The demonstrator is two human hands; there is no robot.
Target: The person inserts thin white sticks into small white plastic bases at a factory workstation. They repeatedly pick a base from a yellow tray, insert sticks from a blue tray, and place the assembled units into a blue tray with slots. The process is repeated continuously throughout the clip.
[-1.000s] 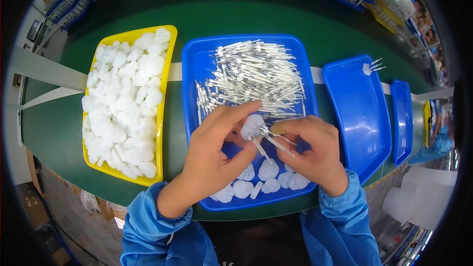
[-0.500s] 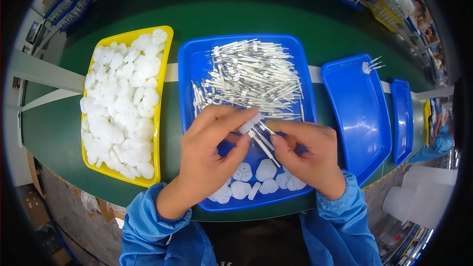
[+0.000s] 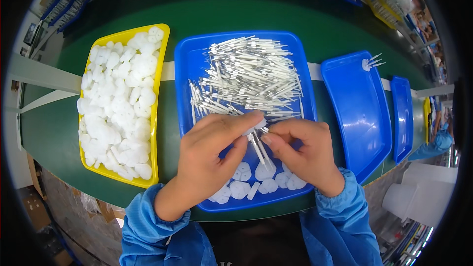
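Observation:
Above the near part of a blue tray (image 3: 308, 83), my left hand (image 3: 204, 155) is closed on a white plastic disc (image 3: 257, 125) between thumb and fingers. Several slim white-and-metal pins (image 3: 258, 149) stick out of the disc, pointing down toward me. My right hand (image 3: 310, 152) pinches one white pin (image 3: 265, 130) right beside the disc; the fingertips hide where its end meets the disc. Behind the hands lies a heap of such pins (image 3: 251, 71). Loose white discs (image 3: 240, 190) lie along the tray's near edge.
To the left, a yellow tray (image 3: 160, 79) is heaped with white discs (image 3: 120, 98). A second blue tray (image 3: 362, 128) on the right holds a disc with pins (image 3: 367, 64) at its far corner. Beyond it is a narrow blue tray (image 3: 403, 123). Loaded racks stand at the back.
The held disc has tipped, so its pins point more straight toward me. My right fingertips have shifted slightly down and left, close against the disc. The view has moved slightly.

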